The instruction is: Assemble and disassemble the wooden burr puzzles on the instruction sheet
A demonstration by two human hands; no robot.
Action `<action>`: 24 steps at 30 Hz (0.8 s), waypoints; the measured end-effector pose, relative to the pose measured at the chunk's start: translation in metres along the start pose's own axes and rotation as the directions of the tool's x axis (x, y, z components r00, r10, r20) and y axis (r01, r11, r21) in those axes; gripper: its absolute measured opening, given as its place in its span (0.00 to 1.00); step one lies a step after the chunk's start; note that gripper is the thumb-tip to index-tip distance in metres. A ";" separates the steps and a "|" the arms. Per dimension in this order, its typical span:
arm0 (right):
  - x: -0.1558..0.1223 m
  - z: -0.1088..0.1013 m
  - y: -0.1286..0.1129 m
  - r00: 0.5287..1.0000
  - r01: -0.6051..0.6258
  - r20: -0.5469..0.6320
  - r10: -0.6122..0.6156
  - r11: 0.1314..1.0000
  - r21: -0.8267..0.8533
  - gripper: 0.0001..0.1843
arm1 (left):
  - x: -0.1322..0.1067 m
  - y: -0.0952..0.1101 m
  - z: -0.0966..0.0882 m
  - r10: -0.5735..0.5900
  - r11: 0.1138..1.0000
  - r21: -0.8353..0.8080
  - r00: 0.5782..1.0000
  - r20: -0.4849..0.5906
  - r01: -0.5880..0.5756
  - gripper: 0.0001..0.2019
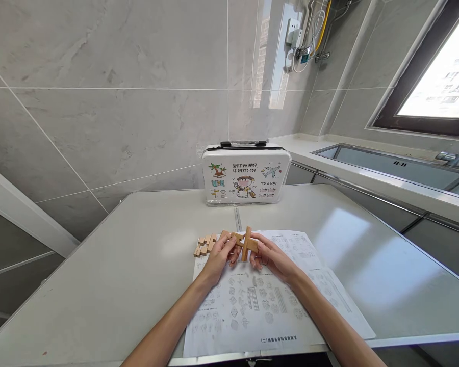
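Both hands meet over a printed sheet, holding notched wooden puzzle pieces. My left hand (219, 257) is closed, with thumb and fingers pinching a short wooden piece (236, 236). In my right hand (272, 256), also closed, are two crossed wooden pieces: an upright bar (247, 243) and a flat piece (253, 245) lying across it. The left piece's end is close to the upright bar; whether they interlock I cannot tell. Beside my left hand, several loose notched wooden pieces (203, 245) lie at the sheet's upper left, partly hidden by my fingers.
The paper sheet (252, 326), printed with diagrams, lies on a white folding table (137, 285). At the table's back stands a white cartoon-printed case (229, 178) against the tiled wall. A counter with a sink (386, 165) runs along the right.
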State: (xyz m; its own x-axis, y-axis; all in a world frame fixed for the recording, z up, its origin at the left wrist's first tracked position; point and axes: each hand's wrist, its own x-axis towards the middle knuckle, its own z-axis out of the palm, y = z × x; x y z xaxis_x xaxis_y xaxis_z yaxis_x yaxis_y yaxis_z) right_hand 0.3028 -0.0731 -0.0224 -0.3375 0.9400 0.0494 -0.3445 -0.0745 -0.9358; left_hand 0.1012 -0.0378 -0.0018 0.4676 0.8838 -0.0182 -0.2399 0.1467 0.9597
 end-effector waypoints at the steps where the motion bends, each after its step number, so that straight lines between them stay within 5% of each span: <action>1: 0.000 0.000 0.000 1.000 -0.003 -0.010 0.003 1.000 -0.005 0.33 | 0.000 0.000 0.000 -0.004 1.000 -0.004 1.000 0.000 0.004 0.21; 24: 0.002 -0.005 0.004 0.993 0.035 -0.113 -0.040 0.998 -0.051 0.35 | 0.000 -0.003 0.001 -0.060 0.997 -0.050 0.998 0.019 0.060 0.20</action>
State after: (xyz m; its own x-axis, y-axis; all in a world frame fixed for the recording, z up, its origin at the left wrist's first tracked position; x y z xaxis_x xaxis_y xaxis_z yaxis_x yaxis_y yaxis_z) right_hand 0.3048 -0.0697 -0.0278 -0.2220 0.9739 0.0474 -0.3111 -0.0247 -0.9500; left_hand 0.1022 -0.0386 -0.0041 0.4972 0.8648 -0.0700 -0.2533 0.2218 0.9416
